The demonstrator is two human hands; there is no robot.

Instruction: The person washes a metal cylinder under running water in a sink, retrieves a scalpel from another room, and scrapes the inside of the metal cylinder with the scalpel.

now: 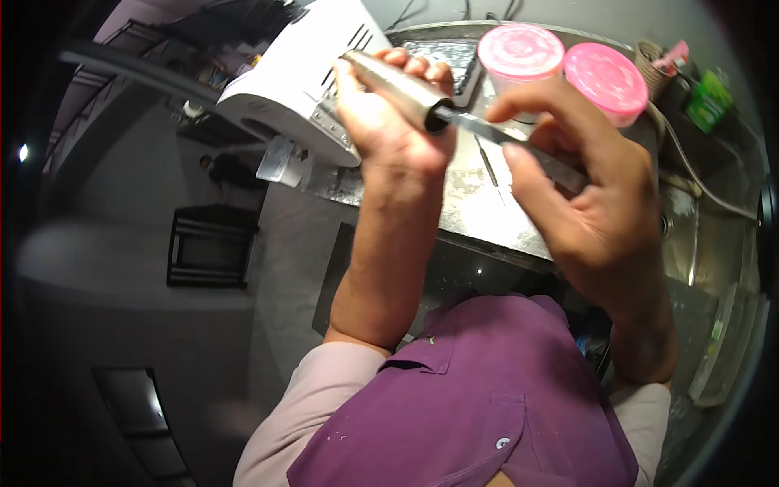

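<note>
My left hand is wrapped round a shiny metal tube, palm turned up. The tube's open end, dark inside, points toward my right hand. Between the thumb and fingers of that hand is a flat, narrow metal strip. Its far tip meets the tube's mouth; how deep it reaches inside cannot be seen. Part of the strip is covered by my right fingers. Below the strip, a thin dark tool with a pointed tip lies on the metal counter.
A white machine stands behind my left hand. Two tubs with pink lids, a nearer one and another, sit at the back. A green packet and a hose are at the right. Far left, a person is in the background.
</note>
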